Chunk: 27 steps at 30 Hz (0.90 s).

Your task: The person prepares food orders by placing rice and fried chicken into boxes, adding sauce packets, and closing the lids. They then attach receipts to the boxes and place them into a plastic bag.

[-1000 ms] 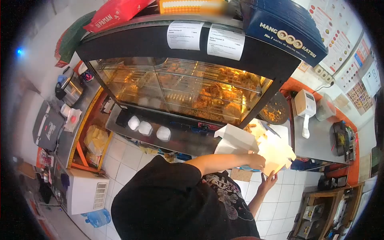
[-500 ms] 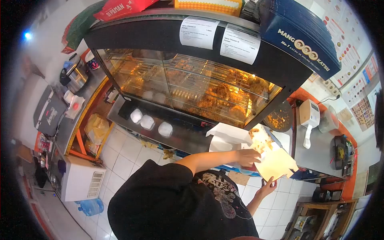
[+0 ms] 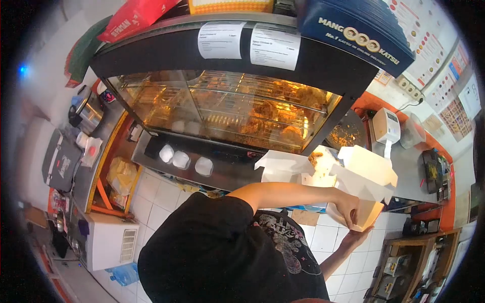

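A partly folded cardboard box [image 3: 368, 169], white with cream-yellow panels, stands open between my hands at the right. My left hand [image 3: 348, 209] reaches across and pinches a lower side panel. Under the same box, my right hand [image 3: 357, 236] holds it from below. Another open white box [image 3: 285, 166] lies on the counter left of my hands. Between the boxes is a brightly lit white surface with a brown fried piece [image 3: 316, 160] on it.
A glass heated cabinet [image 3: 227, 108] with fried food stands ahead. Three white round packets [image 3: 181, 159] lie on its front ledge. Behind the box are a crumb-filled pan [image 3: 348, 134] and a scale [image 3: 386, 126]. A blue box stack [image 3: 358, 35] tops the cabinet.
The box in my hands has opened from a flatter shape, with its panels spread upward. Both hands have moved right, and the camera view has shifted slightly.
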Each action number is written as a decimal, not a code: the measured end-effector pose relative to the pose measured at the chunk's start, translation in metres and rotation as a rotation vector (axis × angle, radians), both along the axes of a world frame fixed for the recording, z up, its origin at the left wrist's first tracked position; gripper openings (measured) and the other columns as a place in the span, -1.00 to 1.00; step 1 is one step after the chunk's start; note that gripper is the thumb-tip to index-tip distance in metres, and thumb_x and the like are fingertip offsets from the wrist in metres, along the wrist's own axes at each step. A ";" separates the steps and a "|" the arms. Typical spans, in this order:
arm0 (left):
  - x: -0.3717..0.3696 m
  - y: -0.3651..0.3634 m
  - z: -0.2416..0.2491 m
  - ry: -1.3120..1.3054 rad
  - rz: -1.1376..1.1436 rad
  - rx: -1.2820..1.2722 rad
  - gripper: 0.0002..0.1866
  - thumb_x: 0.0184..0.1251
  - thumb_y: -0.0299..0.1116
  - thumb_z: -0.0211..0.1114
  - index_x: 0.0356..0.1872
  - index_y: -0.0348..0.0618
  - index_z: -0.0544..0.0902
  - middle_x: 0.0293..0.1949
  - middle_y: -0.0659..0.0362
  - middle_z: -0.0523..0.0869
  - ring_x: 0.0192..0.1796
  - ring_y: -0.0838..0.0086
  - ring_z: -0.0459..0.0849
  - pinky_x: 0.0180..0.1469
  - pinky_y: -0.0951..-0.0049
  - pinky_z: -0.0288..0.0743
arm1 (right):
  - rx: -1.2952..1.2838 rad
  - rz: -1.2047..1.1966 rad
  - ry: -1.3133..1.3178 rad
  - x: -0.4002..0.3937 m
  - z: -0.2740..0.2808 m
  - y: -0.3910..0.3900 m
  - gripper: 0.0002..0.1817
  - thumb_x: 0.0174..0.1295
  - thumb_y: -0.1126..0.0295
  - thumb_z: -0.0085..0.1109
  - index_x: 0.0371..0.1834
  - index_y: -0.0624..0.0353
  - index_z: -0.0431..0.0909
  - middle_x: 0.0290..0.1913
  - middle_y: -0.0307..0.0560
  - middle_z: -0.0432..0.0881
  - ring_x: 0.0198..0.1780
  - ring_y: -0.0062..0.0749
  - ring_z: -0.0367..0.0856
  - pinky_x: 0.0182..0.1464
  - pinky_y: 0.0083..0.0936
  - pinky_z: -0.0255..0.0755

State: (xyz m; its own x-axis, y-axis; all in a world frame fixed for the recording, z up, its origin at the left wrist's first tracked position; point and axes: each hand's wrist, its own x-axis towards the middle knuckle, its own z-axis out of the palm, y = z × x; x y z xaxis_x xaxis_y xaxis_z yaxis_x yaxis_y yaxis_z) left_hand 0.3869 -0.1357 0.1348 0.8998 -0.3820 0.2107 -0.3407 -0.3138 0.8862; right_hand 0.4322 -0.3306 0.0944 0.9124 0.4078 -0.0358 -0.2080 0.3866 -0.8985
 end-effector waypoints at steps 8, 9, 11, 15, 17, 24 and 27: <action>-0.010 -0.006 0.004 -0.075 -0.106 0.137 -0.66 0.21 -0.16 0.41 -0.15 -0.23 0.77 -0.31 0.06 0.76 -0.23 0.34 0.74 -0.17 0.37 0.59 | 0.040 0.067 -0.021 -0.019 -0.005 0.004 -0.26 0.48 -0.16 -0.18 0.49 0.18 0.14 0.37 0.02 0.37 0.34 -0.23 0.39 0.37 -0.31 0.27; -0.010 -0.004 0.002 -0.072 -0.106 0.134 -0.66 0.21 -0.16 0.41 -0.15 -0.23 0.77 -0.31 0.06 0.76 -0.23 0.34 0.74 -0.17 0.37 0.59 | 0.093 0.088 0.023 -0.016 -0.009 0.003 -0.28 0.48 -0.14 -0.18 0.49 0.17 0.15 0.35 0.01 0.40 0.31 -0.26 0.42 0.31 -0.34 0.32; -0.010 -0.001 0.000 -0.015 -0.101 0.052 -0.68 0.30 -0.19 0.31 -0.11 -0.22 0.76 -0.21 0.01 0.74 -0.15 0.28 0.72 -0.10 0.31 0.55 | 0.143 0.106 0.070 -0.010 -0.017 0.000 -0.30 0.49 -0.12 -0.17 0.49 0.16 0.16 0.32 -0.01 0.43 0.27 -0.29 0.46 0.26 -0.38 0.37; -0.003 0.005 -0.011 0.037 -0.057 0.157 -0.64 0.39 -0.20 0.17 0.03 -0.21 0.69 -0.17 -0.02 0.72 -0.10 0.14 0.68 0.00 0.25 0.51 | 0.090 0.192 -0.051 -0.003 -0.028 0.005 -0.54 0.50 0.10 -0.03 0.26 0.20 0.35 0.03 -0.08 0.58 -0.13 -0.50 0.55 -0.19 -0.52 0.43; -0.014 0.007 -0.004 0.078 -0.025 0.124 -0.64 0.39 -0.21 0.19 0.05 -0.21 0.69 -0.15 0.00 0.73 -0.10 0.19 0.69 0.00 0.27 0.52 | 0.044 0.190 -0.054 -0.010 -0.019 0.011 -0.74 0.46 0.24 0.09 0.00 0.19 0.44 -0.09 -0.13 0.61 -0.24 -0.50 0.56 -0.25 -0.56 0.42; -0.036 0.024 0.013 0.222 -0.102 -0.139 -0.62 0.31 -0.22 0.35 0.07 -0.18 0.69 -0.06 0.13 0.77 -0.08 0.47 0.71 0.01 0.43 0.54 | 0.044 0.263 -0.183 -0.026 -0.003 0.022 -0.62 0.44 0.19 0.11 0.15 0.22 0.43 -0.01 -0.11 0.62 -0.24 -0.55 0.59 -0.33 -0.65 0.46; -0.043 0.024 0.022 0.158 -0.028 -0.040 -0.62 0.32 -0.18 0.32 0.10 -0.10 0.69 -0.06 0.08 0.77 -0.07 0.37 0.71 0.02 0.40 0.53 | 0.072 0.306 -0.243 -0.023 -0.003 0.019 -0.57 0.44 0.18 0.11 0.22 0.23 0.40 0.05 -0.10 0.60 -0.22 -0.55 0.59 -0.28 -0.62 0.48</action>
State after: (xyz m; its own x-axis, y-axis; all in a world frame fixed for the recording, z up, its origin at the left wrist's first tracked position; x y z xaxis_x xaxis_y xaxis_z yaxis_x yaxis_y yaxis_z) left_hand 0.3437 -0.1113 0.1563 0.9121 -0.4014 0.0828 -0.2041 -0.2696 0.9411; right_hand 0.4095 -0.3116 0.0915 0.7268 0.6555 0.2051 -0.1078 0.4038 -0.9085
